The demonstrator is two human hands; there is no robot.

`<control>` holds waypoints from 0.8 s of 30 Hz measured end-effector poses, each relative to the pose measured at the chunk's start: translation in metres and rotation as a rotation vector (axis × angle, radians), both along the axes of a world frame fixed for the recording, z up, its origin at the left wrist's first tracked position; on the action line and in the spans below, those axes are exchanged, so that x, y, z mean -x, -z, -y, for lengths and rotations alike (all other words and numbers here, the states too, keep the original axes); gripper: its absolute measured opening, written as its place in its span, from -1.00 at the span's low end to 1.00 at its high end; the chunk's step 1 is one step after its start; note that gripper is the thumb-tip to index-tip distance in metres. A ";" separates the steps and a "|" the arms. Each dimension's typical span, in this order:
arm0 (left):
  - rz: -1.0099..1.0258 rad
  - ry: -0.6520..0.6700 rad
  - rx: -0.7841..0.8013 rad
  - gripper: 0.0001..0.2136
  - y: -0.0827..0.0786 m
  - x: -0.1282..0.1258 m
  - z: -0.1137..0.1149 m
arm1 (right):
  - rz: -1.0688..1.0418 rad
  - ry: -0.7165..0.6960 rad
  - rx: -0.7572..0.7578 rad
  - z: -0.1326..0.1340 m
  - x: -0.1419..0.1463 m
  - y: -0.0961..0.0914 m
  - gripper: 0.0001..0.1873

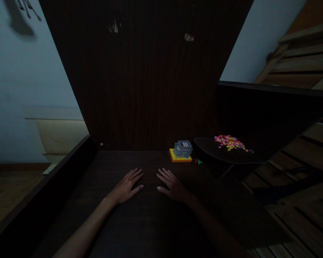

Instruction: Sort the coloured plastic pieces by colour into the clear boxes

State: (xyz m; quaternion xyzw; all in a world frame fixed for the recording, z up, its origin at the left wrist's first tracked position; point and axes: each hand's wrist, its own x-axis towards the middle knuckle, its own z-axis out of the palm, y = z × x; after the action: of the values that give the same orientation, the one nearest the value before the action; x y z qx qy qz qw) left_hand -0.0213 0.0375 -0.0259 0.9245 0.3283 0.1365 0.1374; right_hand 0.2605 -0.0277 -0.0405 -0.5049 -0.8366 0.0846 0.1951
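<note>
My left hand [127,187] lies flat on the dark wooden desktop [129,225], fingers spread and holding nothing. Beside it, with a gap between the thumbs, my right hand [172,185] rests palm down in the same way. Beyond the right hand, against the back panel, sits a flat yellow-orange box [173,157]. Small clear plastic cases [183,147] are stacked on top of it; their contents are too dim to make out. Just right of the box lie small green and red pieces [199,161].
A rounded corner shelf [212,152] at the right bears a heap of small pink, yellow and orange pieces [229,142]. A tall dark panel [150,79] closes off the back. The desk's raised side edge [43,193] runs along the left. Wooden slats [307,64] stand at far right.
</note>
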 end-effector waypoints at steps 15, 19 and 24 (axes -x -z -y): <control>0.035 0.007 -0.017 -0.49 0.006 0.001 -0.002 | 0.000 -0.004 -0.013 -0.001 0.000 0.002 -0.38; 0.029 -0.001 -0.006 -0.49 0.004 0.001 -0.001 | 0.004 0.003 0.001 0.000 0.001 -0.001 -0.38; 0.020 0.002 0.004 -0.48 0.000 0.000 0.000 | -0.002 -0.001 0.004 0.000 0.000 -0.001 -0.38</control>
State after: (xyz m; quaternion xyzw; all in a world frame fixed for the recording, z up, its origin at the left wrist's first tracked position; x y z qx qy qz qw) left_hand -0.0214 0.0377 -0.0263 0.9231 0.3264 0.1450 0.1425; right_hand 0.2602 -0.0274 -0.0397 -0.5050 -0.8364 0.0870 0.1948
